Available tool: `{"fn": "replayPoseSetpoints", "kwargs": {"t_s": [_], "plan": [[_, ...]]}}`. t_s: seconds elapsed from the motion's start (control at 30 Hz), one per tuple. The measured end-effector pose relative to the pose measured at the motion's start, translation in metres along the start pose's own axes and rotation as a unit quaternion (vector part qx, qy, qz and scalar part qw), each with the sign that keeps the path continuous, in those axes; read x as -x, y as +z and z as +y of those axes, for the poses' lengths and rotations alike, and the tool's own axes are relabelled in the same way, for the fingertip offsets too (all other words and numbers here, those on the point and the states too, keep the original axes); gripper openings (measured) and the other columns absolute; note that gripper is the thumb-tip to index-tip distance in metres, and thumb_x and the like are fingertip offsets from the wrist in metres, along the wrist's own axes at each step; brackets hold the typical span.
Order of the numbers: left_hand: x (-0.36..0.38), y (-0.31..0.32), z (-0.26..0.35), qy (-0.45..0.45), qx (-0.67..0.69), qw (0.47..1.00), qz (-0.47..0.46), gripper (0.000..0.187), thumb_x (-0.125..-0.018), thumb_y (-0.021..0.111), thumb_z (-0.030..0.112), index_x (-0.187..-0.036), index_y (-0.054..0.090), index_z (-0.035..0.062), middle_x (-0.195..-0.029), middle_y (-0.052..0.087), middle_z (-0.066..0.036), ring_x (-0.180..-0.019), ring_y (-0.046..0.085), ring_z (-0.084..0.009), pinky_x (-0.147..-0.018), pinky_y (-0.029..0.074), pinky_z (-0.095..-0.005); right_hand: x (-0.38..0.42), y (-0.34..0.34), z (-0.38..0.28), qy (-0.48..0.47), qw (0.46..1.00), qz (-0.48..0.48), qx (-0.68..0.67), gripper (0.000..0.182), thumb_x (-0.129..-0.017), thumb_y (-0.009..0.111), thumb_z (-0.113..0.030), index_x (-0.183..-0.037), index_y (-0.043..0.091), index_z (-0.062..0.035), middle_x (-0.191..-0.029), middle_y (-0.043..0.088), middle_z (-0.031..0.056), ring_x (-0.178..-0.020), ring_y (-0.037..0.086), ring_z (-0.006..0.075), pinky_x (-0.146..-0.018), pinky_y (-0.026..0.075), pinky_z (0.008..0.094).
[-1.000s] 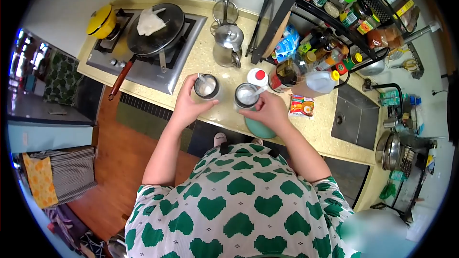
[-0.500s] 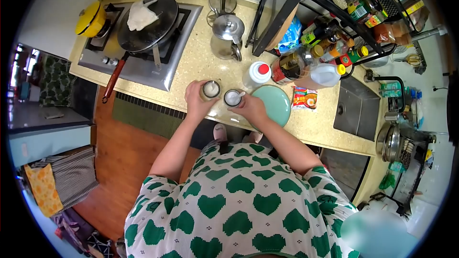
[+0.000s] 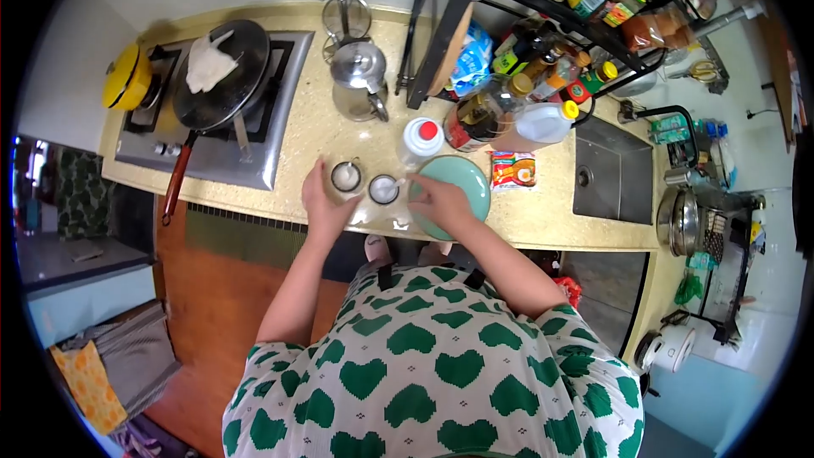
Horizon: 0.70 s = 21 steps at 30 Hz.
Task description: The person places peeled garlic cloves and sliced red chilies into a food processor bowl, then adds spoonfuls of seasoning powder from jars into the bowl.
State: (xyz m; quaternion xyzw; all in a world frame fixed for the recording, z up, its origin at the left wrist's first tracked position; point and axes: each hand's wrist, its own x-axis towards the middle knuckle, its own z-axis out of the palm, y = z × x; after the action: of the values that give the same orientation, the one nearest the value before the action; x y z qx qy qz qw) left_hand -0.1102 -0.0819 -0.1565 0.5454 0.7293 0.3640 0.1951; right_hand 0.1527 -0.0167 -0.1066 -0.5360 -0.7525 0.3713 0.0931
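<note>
Two small round glass jars stand side by side at the counter's front edge. The left jar [image 3: 346,176] holds a pale substance. White powder fills the right jar [image 3: 384,190], and a small white spoon handle [image 3: 401,182] pokes out over its rim. My left hand [image 3: 322,210] is open beside the left jar, thumb and fingers spread around its near side. Over the edge of a green plate [image 3: 471,182] hovers my right hand [image 3: 441,205], its fingertips apart and just right of the spoon handle, seemingly holding nothing. Behind the jars stands a white bottle with a red cap [image 3: 421,142].
To the left, a frying pan [image 3: 222,76] with a pale flat piece [image 3: 209,64] sits on the stove [image 3: 275,131]. A glass pitcher [image 3: 358,85], bottles [image 3: 543,123], a red snack packet [image 3: 514,170] and a spice rack [image 3: 585,21] stand behind; the sink [image 3: 615,171] is right.
Both hands have drawn away from the jars they were around; my right hand has moved right, off the spoon and jar. The whole view has shifted slightly.
</note>
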Motion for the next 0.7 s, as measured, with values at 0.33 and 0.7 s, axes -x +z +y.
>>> {"fn": "replayPoseSetpoints", "kwargs": {"t_s": [0.33,0.7], "plan": [[0.011,-0.014,0.141,0.202,0.024,0.977,0.06,0.055,-0.076,0.08,0.004,-0.128,0.061,0.0054,-0.132,0.056,-0.016,-0.128,0.051,-0.0377,-0.111,0.037,-0.0486,0.012,-0.211,-0.019,-0.092,0.944,0.316,-0.03,0.013,-0.092,0.077,-0.014,-0.102,0.079,-0.0069,-0.078,0.07,0.0049,-0.067,0.063,0.0122,-0.064,0.051,0.0265],[-0.076,0.092,0.278,0.171,0.138,0.975,0.041,0.084,-0.079,0.089,0.02,-0.149,0.046,0.0047,-0.145,0.053,-0.021,-0.137,0.05,-0.0402,-0.113,0.042,-0.0459,-0.095,-0.294,0.021,-0.168,0.986,0.004,-0.016,0.026,-0.101,0.065,-0.021,-0.117,0.076,-0.0041,-0.104,0.077,0.0165,-0.091,0.074,0.0247,-0.082,0.056,0.0364]]}}
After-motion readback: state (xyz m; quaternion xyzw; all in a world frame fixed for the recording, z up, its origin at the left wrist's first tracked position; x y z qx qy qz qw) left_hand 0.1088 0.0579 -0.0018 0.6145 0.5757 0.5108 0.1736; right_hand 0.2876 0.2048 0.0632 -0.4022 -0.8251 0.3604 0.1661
